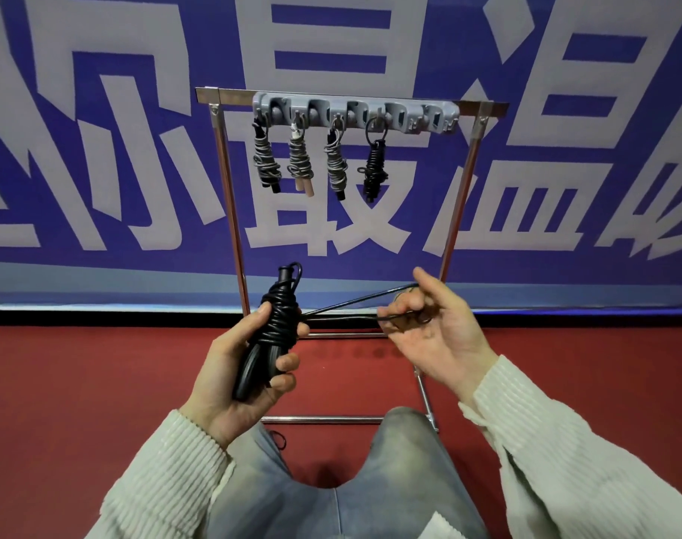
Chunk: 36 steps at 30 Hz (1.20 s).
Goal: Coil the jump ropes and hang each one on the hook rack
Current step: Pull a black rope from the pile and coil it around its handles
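My left hand (230, 367) grips a black jump rope (271, 328) by its two handles, with the cord wound in coils round them. A loose loop of that cord (347, 303) runs right to my right hand (432, 332), which pinches it between thumb and fingers. Straight ahead a grey hook rack (356, 112) is fixed to the top bar of a metal frame. Three coiled grey ropes (300, 161) and one coiled black rope (374, 167) hang from its hooks. The rightmost hook (434, 118) holds nothing.
The metal frame (230, 212) stands on a red floor (79, 383), with its base bars (320, 420) right in front of my knees. Behind it hangs a blue banner (137, 149) with large white characters.
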Motion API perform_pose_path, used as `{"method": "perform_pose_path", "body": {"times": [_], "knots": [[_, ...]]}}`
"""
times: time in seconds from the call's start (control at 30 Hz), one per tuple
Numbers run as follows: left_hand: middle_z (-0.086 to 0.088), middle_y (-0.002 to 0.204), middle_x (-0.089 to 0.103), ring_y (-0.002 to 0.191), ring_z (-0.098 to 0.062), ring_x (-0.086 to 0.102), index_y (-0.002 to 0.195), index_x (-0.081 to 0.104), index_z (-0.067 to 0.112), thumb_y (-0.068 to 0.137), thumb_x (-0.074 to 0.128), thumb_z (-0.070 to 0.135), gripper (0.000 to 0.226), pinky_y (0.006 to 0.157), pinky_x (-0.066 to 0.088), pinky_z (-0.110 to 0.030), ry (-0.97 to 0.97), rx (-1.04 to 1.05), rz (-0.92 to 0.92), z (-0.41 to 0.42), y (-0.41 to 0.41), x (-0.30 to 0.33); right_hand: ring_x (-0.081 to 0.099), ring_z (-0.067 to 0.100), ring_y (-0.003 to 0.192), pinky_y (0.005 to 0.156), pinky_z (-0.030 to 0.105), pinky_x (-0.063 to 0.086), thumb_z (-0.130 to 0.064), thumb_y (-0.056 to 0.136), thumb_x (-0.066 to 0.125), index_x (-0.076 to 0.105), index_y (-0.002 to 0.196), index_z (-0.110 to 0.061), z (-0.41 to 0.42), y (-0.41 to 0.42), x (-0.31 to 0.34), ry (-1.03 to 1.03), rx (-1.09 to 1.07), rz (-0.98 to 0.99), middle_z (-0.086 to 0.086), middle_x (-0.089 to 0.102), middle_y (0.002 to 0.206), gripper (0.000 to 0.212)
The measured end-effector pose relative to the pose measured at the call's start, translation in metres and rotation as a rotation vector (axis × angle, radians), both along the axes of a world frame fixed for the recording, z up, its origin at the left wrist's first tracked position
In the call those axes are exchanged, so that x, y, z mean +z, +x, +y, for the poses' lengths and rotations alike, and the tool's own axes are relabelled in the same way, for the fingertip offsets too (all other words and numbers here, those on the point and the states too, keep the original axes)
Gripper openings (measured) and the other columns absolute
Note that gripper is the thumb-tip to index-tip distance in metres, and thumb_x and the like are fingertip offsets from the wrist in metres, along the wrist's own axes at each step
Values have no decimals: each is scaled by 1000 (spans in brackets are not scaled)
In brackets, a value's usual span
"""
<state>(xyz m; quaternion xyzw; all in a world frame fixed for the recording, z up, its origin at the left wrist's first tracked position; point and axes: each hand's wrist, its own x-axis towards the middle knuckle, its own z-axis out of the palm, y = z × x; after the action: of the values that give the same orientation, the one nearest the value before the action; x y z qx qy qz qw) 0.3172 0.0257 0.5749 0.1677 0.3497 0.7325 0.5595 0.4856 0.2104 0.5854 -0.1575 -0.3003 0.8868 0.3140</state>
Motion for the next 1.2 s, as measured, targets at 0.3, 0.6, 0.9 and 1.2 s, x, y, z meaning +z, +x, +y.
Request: {"method": "perform_pose_path", "body": {"times": [0.3, 0.6, 0.9, 1.2], "knots": [[-10, 93, 65, 51, -12, 47, 127, 53, 12, 95, 59, 37, 41, 38, 36, -19, -75, 81, -72, 3, -21, -25, 43, 11, 49, 57, 21, 41, -20, 91, 74, 63, 63, -16, 18, 7, -30, 744, -33, -533, 1, 50, 58, 31], [-17, 96, 66, 53, -17, 48, 116, 57, 7, 98, 62, 29, 29, 42, 35, -24, -169, 198, 325, 20, -21, -35, 54, 3, 63, 64, 23, 42, -51, 100, 55, 65, 87, -26, 4, 8, -36, 1714, 294, -1079, -11, 59, 69, 31], [6, 100, 73, 88, -19, 69, 124, 51, 34, 84, 65, 55, 47, 80, 55, -37, -326, -123, 1667, 46, 9, -69, 53, 19, 62, 58, 34, 39, -54, 96, 55, 53, 75, -28, -10, -11, 33, 2434, 256, -928, -6, 61, 65, 34], [3, 65, 64, 56, -12, 56, 89, 69, 24, 70, 83, 43, 31, 53, 44, -25, 82, 97, 1121, 3, 61, -22, 37, 13, 53, 54, 31, 22, -22, 84, 65, 61, 62, -20, -8, -4, -8, 961, 488, -493, 1, 43, 59, 22]]}}
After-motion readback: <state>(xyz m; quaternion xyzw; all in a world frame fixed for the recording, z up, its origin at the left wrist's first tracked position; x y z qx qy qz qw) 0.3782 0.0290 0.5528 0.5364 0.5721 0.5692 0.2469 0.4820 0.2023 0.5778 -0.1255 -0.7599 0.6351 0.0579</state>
